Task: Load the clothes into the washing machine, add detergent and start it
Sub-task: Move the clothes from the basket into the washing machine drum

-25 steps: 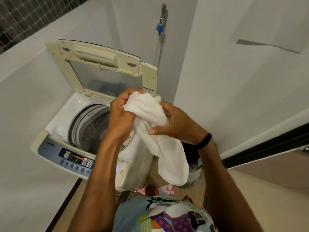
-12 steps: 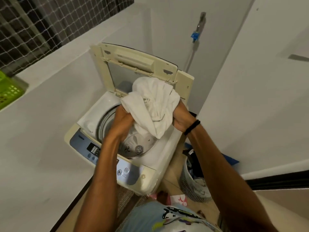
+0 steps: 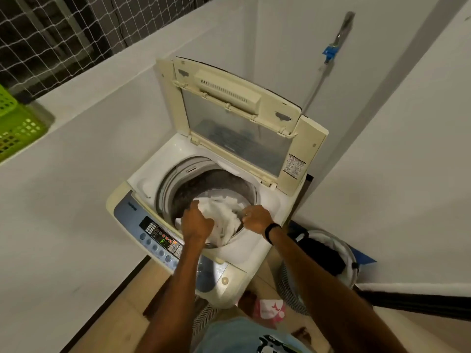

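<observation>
A cream top-loading washing machine (image 3: 257,247) stands in the corner with its lid (image 3: 242,115) raised upright. A white cloth (image 3: 221,217) lies bunched in the drum opening. My left hand (image 3: 196,221) grips its near left side, fingers curled into the fabric. My right hand (image 3: 256,219), with a black band on the wrist, grips the cloth's right edge at the drum rim. The control panel (image 3: 159,236) at the front shows a lit green display.
A round laundry basket (image 3: 339,253) with dark clothes sits on the floor right of the machine. A pink-and-white packet (image 3: 270,309) lies on the floor by the machine's front. A green crate (image 3: 15,123) rests on the left ledge. White walls close in on both sides.
Both hands have lowered the white cloth from chest height, past the lid, down into the drum. The view has shifted so the machine sits further right and lower.
</observation>
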Available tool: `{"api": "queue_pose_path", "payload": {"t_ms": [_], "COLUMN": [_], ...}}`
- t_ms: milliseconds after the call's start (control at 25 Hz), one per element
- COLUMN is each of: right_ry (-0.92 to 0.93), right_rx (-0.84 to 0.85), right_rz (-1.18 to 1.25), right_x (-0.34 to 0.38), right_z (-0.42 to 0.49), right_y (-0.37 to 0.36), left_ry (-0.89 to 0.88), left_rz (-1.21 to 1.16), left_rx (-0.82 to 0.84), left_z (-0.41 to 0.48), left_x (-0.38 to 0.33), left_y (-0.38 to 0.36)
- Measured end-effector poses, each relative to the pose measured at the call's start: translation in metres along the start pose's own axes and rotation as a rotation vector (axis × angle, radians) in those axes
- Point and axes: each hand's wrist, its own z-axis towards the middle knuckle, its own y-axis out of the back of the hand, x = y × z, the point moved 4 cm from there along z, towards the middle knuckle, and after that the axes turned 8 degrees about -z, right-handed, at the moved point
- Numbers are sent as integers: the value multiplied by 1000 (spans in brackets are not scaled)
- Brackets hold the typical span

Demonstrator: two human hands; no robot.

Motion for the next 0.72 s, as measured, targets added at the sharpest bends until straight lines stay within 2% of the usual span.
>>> {"api": "queue_pose_path", "payload": {"t_ms": [80, 200, 320, 400, 480, 640, 720], "right_ry": [-59, -223, -352, -494, -635, -724, -698], "right_rx": [-2, -82, -239, -230, -147, 59, 127], "right_rz": [240, 584, 596, 550, 486, 434, 334], "right_x": [-38, -106, -182, -244, -315, -415, -450], "right_z": [-7, -30, -66, -88, -96, -89, -63], "right_y": [-10, -10, -1, -4, -25, -48, -44], "left_ry": [-61, -226, -292, -266, -221, -35, 20], "left_rz": [-64, -57, 189, 361, 474, 519, 518], "left_rx": [-3, 207, 508, 722, 861, 836, 774], "left_z": [-30, -84, -128, -148, -159, -163, -142], "left_x": [-12, -53, -72, -67, -55, -20, 37], "left_y": [-23, -80, -152, -201, -242, -321, -390]}}
